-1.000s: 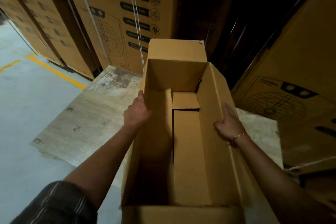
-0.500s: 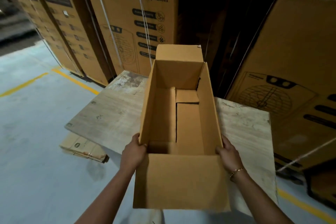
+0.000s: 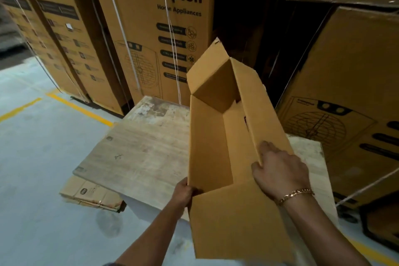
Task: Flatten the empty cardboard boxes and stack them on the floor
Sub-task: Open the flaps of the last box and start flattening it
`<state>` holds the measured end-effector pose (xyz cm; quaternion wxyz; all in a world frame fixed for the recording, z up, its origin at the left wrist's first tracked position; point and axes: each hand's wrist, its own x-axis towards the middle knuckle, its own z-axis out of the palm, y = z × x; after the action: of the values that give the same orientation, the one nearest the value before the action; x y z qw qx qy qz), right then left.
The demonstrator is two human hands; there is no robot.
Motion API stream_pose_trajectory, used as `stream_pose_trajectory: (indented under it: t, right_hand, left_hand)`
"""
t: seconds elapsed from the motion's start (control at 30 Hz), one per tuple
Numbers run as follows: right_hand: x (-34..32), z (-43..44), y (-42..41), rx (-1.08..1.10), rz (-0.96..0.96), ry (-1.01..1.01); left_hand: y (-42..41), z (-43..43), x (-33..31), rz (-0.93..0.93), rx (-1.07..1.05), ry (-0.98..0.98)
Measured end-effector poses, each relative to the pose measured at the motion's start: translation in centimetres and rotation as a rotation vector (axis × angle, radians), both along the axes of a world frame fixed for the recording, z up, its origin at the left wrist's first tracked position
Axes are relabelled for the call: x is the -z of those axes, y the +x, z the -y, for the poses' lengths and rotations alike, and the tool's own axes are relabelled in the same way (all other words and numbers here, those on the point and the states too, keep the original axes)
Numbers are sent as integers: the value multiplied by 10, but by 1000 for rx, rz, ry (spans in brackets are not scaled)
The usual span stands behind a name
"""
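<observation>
A long, empty brown cardboard box [image 3: 211, 136] is held in the air with its open side toward me and skewed into a slanted shape. Its near flap [image 3: 235, 220] hangs down and the far flap sticks up. My left hand [image 3: 183, 193] grips the near left corner of the box. My right hand [image 3: 280, 170] grips the top edge of the right wall, thumb inside and fingers over the outside. A stack of flattened cardboard [image 3: 90, 197] lies on the floor at the lower left.
A worn wooden board [image 3: 138, 153] lies flat below the box, over the flattened cardboard. Tall strapped Crompton cartons [image 3: 164, 39] stand behind and at the right [image 3: 349, 101]. The grey floor [image 3: 32, 157] with yellow lines stretches to the left.
The box has risen and tilted to the right, its rectangular opening now sheared into a slant. My right hand has moved up onto the right wall's edge.
</observation>
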<state>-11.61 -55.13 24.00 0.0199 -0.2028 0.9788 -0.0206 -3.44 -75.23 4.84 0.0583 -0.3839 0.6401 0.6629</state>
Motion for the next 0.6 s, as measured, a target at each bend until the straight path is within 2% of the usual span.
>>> stream_pose_trajectory:
  t: [0.07,0.13,0.2,0.3,0.4,0.5,0.6]
  right_hand:
    - [4,37,16,-61,7,48]
    - [9,67,27,-101,1,58]
    - [16,94,33,-137,10,31]
    - [24,130,46,-215,71,-18]
    - [25,153,56,-293,94,-70]
    - [21,138,39,-207,51,-284]
    - [35,88,0,51,-68,-493]
  left_hand:
    - [-3,20,40,106,31,-85]
    - [-1,34,47,119,-1,-110]
    - [6,32,-6,28,-50,-61]
    - [16,39,-58,-209,-133,172]
    - [24,55,-71,-287,-106,135]
    - [27,64,-70,-309,-69,25]
    - [24,60,-71,-338,-150,21]
